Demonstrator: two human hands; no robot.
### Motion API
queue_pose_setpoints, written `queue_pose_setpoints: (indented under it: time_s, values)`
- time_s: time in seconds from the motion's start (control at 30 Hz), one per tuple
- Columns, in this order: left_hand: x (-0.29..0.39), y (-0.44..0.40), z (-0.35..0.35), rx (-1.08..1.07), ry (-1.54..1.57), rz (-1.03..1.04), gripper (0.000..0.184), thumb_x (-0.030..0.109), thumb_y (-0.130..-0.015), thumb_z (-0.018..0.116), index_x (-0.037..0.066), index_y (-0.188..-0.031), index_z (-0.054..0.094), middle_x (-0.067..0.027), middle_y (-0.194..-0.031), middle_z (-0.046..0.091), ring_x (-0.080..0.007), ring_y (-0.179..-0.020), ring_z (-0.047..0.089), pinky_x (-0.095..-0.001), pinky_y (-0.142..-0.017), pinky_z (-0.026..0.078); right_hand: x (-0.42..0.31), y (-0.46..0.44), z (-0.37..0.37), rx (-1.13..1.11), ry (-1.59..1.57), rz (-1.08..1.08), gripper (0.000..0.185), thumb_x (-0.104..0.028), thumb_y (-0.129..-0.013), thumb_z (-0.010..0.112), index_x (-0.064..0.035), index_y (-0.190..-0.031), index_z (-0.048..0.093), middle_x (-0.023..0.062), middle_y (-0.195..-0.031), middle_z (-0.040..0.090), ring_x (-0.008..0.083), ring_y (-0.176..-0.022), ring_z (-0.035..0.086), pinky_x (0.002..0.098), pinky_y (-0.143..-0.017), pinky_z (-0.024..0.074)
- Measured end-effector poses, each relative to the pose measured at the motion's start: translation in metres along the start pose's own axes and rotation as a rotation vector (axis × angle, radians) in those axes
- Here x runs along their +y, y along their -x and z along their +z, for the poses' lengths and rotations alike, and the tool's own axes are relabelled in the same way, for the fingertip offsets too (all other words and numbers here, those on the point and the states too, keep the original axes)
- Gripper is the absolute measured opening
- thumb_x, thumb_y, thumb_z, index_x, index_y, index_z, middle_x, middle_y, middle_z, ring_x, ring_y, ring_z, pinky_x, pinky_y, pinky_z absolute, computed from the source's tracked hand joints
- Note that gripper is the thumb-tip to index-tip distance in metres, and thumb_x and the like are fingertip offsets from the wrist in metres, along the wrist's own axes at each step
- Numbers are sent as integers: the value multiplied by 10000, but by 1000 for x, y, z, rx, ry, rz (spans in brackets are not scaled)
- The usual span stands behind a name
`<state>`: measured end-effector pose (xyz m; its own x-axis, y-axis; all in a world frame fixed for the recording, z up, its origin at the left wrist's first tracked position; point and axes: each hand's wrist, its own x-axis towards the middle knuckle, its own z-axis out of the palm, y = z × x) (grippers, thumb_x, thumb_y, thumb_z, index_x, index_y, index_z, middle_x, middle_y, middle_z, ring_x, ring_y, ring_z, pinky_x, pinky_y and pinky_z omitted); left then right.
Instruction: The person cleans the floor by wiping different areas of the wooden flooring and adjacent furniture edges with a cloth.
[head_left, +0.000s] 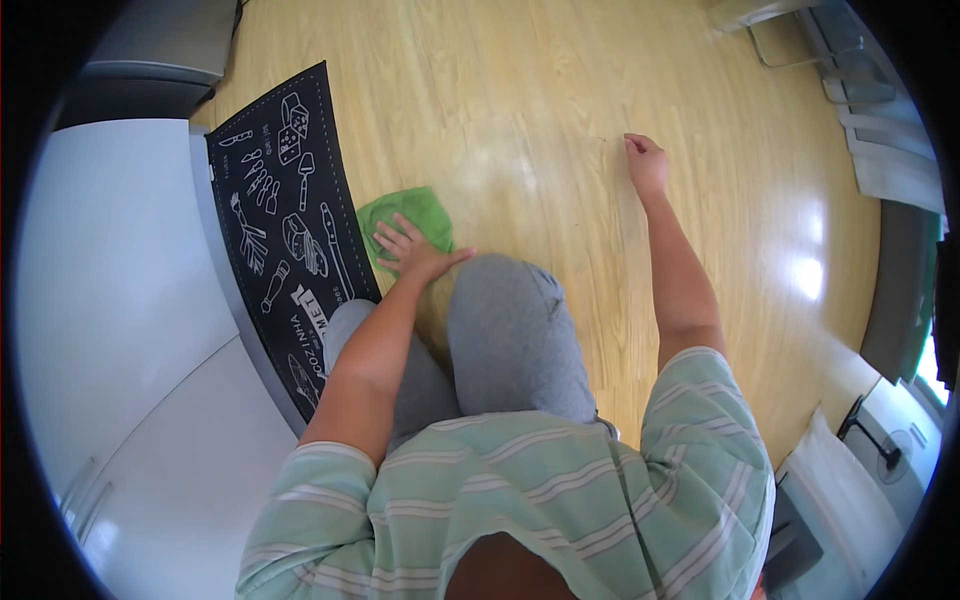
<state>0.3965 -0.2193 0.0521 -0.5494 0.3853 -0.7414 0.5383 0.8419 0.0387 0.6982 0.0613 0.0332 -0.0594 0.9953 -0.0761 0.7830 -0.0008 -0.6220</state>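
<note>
A green cloth [432,212] lies on the light wooden floor [540,60], beside the edge of a black mat. My left hand [415,252] rests on the cloth with its fingers spread, the thumb reaching past the cloth's edge toward my knee. Out to the right, my right hand [645,165] is at the floor with its fingers pinched together. Whatever may be between those fingertips is too small to make out. Small dark specks show on the floor just left of the right fingertips.
The black mat [275,220] with white kitchen drawings runs along a white cabinet [120,230] on the left. My grey-clad knee [515,330] is at the centre. A grey appliance [160,40] stands at upper left. Furniture and a fan [890,455] are at right.
</note>
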Motion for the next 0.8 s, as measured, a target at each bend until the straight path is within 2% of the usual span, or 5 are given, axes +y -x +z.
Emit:
queue_pose_setpoints:
  time_s: [0.13,0.33,0.53,0.73,0.8]
  values:
    - [1,2,-2,-15,13,-3,1650,778,-447,790,-2,-1464,-250,-325,-1512,-265,-450,-1408,-274,-685,-1081,-66,-16,-2,-9,-76,64,90,235,-261,-848,673,-93,-1002,734,116,-927,724,233,-837,697,346,-749,538]
    - [-1,1,-2,-12,24,10,1648,777,-447,790,2,-1466,-248,-333,-1507,-269,-458,-1404,-278,-692,-1076,-68,-13,-4,-4,-160,132,-21,260,-259,-877,648,-114,-1083,712,124,-984,721,254,-905,692,360,-796,537]
    - [-1,0,-1,-18,26,12,1653,780,-444,788,2,-1464,-254,-335,-1502,-278,-460,-1396,-293,-695,-1072,-73,-9,-5,-2,-77,125,-70,313,-105,-895,505,-118,-1155,679,137,-1147,675,297,-1027,654,384,-891,513]
    - [0,0,-1,-8,22,11,1654,783,-444,786,5,-1461,-262,-331,-1500,-286,-455,-1392,-305,-695,-1068,-86,-27,-2,28,-254,229,-535,466,-17,-849,454,-71,-1295,573,117,-1392,523,304,-1311,456,380,-1091,374]
    - [-1,0,-1,-13,22,10,1654,785,-445,784,7,-1460,-265,-330,-1501,-284,-455,-1392,-304,-695,-1066,-89,-30,1,38,-296,367,-566,499,-10,-846,438,-66,-1333,535,99,-1433,484,296,-1358,397,383,-1135,314]
